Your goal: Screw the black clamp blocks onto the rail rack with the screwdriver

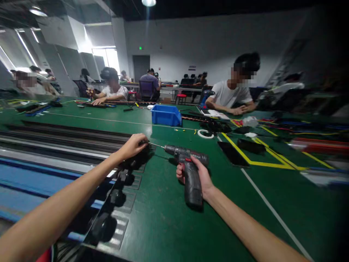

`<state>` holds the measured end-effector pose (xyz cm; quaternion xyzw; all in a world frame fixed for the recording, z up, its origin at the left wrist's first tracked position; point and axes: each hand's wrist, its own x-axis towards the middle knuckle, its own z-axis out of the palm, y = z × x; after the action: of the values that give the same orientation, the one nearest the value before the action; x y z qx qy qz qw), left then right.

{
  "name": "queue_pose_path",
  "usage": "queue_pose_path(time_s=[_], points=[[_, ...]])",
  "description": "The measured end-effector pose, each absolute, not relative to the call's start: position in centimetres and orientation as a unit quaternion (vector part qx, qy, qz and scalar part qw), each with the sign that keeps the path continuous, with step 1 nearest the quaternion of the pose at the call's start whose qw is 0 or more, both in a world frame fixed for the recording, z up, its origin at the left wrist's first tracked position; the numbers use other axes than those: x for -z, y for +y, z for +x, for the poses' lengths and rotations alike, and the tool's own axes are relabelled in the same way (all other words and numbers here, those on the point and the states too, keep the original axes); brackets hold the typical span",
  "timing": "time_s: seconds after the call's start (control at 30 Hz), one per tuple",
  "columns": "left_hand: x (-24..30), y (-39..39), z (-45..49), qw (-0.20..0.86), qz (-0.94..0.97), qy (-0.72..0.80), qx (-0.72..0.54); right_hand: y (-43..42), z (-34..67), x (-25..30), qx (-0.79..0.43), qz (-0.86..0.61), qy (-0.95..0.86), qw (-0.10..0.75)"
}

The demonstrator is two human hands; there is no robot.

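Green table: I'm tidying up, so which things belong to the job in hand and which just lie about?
Likely in the job:
power drill, in the right hand
long dark bars, by the left hand

Seemingly lying about:
blue bin
white ring
flat black panel

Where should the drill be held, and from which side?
The drill is probably best held by its handle, from the right, as the right hand does: the handle extends toward the wearer, while the bit points left, toward the left hand.
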<state>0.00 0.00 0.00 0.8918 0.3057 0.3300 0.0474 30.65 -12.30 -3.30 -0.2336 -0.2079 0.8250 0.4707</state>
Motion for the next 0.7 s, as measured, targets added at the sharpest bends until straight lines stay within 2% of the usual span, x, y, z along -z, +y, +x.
queue_pose_path(time_s=[0.37, 0.7], points=[[-0.47, -0.54, 0.03, 0.043, 0.893, 0.312, -0.320, -12.70, 30.45, 2.78, -0.826, -0.231, -0.191, 0.478], [-0.38, -0.64, 0.14, -0.009, 0.901, 0.319, -0.293, -12.67, 30.66, 2.94, -0.828, -0.245, -0.184, 0.469]])
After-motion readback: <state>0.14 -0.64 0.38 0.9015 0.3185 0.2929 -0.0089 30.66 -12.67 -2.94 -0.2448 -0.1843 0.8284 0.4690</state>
